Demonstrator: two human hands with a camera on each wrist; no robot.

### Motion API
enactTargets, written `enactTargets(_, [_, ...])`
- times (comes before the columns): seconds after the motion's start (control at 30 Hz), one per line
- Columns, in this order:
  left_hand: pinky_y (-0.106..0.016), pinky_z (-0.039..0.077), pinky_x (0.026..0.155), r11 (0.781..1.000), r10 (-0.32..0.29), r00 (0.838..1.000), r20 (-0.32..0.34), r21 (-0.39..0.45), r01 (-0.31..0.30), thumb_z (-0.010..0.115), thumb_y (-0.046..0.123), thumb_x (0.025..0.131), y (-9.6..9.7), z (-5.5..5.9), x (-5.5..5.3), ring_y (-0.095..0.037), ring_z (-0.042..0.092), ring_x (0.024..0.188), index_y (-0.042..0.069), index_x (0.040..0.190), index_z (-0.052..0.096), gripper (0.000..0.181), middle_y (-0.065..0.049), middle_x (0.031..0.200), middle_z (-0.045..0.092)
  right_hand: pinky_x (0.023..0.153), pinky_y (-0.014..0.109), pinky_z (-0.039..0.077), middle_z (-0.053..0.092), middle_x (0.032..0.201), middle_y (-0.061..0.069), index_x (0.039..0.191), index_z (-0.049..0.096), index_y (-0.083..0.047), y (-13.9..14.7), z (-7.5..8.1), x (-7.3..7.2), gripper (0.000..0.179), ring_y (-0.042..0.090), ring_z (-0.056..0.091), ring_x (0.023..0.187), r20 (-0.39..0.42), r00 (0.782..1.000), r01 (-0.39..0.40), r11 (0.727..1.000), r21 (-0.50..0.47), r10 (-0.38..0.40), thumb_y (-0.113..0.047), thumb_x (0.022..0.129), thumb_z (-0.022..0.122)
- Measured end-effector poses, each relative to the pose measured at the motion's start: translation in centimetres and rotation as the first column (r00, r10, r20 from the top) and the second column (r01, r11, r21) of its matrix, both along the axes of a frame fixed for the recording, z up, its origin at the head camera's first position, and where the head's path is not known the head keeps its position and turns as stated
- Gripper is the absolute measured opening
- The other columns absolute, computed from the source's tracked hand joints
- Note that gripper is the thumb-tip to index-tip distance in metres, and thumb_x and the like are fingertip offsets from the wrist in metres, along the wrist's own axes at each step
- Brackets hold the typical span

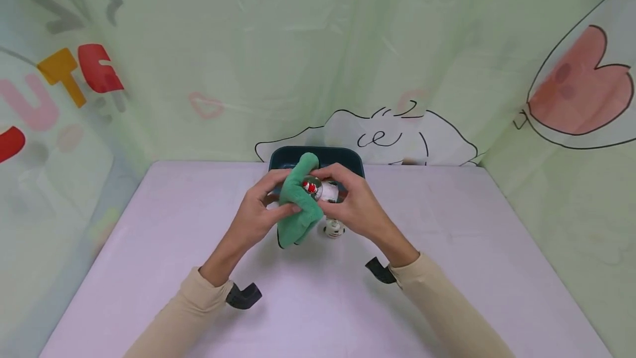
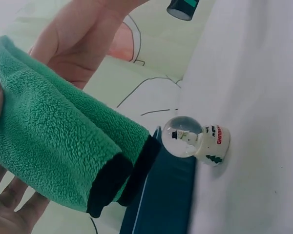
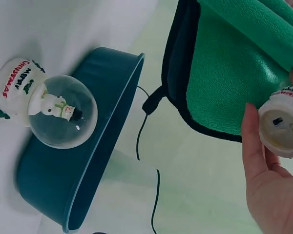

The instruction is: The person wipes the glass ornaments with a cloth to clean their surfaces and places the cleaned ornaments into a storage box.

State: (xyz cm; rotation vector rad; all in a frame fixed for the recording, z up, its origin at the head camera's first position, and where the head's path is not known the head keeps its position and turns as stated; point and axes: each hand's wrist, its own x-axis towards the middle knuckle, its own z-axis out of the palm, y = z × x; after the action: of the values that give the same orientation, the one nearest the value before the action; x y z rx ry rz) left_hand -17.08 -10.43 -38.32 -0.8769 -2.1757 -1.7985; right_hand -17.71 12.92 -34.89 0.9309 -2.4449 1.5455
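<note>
My left hand [image 1: 254, 219] grips a folded green towel [image 1: 300, 199] with dark edging, its thumb across the front. Between the thumb and fingers of my right hand [image 1: 361, 209] is a snow globe [image 1: 329, 192] with a red figure inside, tilted so its glass faces the towel. The glass lies right by the cloth, which hides part of it in the head view. From the right wrist, the globe's underside [image 3: 282, 127] shows. A second snow globe [image 3: 62, 111], with a snowman inside and "Merry Christmas" lettering, stands upright on the table below the hands.
A dark teal plastic basin [image 1: 318, 152] stands at the table's back edge, behind the hands and the second globe. The pale table [image 1: 318, 314] meets a printed curtain [image 1: 223, 43] at the back and sides. Dark wrist-camera mounts [image 1: 243, 296] stick out near both cuffs.
</note>
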Motion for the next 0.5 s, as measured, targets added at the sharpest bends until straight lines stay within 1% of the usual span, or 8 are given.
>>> enactTargets(0.17, [-0.041,0.056,0.092,0.999,0.043,0.999,-0.01,-0.009,-0.043,0.079,0.002,0.087,0.02,0.0,0.16,-0.021,0.059,0.113,0.012,0.141,0.057,0.059,-0.005,0.134,0.059,0.088,0.039,0.06,0.055,0.124,0.006,0.135,0.064,-0.009,0.15,0.16,-0.02,0.047,0.024,0.056,0.115,0.004,0.999,-0.037,0.999,0.028,0.037,0.001,0.09,0.075])
enactTargets(0.23, [-0.04,0.057,0.092,0.999,0.053,0.999,0.002,-0.015,-0.052,0.078,0.003,0.088,-0.13,0.04,0.17,-0.021,0.06,0.112,0.012,0.142,0.057,0.058,-0.006,0.132,0.06,0.091,0.042,0.059,0.052,0.126,0.007,0.139,0.062,-0.008,0.26,0.23,-0.03,0.053,0.025,0.054,0.118,0.0,0.999,-0.055,0.997,0.047,0.055,0.002,0.089,0.076])
enactTargets(0.33, [-0.042,0.057,0.09,0.998,0.064,0.998,0.016,-0.026,-0.064,0.078,0.002,0.088,-0.43,0.13,0.12,-0.021,0.06,0.109,0.012,0.142,0.056,0.058,-0.007,0.129,0.061,0.094,0.044,0.057,0.05,0.128,0.007,0.145,0.057,-0.01,0.45,0.31,-0.06,0.063,0.025,0.053,0.121,-0.007,0.997,-0.078,0.995,0.067,0.079,0.004,0.087,0.077])
enactTargets(0.43, [-0.041,0.058,0.088,0.997,0.069,0.997,0.02,-0.035,-0.068,0.078,0.002,0.089,-0.68,0.23,0.03,-0.022,0.06,0.107,0.012,0.142,0.056,0.058,-0.007,0.127,0.061,0.097,0.04,0.055,0.051,0.131,0.007,0.146,0.053,-0.01,0.66,0.21,-0.16,0.067,0.024,0.054,0.121,0.0,0.996,-0.085,0.996,0.037,0.085,0.006,0.086,0.077])
enactTargets(0.5, [-0.04,0.058,0.087,0.997,0.064,0.998,0.023,-0.039,-0.063,0.077,0.003,0.089,-0.76,0.33,0.01,-0.023,0.059,0.107,0.012,0.142,0.056,0.058,-0.007,0.128,0.061,0.098,0.037,0.055,0.053,0.133,0.006,0.142,0.053,-0.009,0.81,0.16,-0.24,0.063,0.023,0.057,0.121,0.009,0.997,-0.08,0.997,-0.012,0.08,0.005,0.086,0.077])
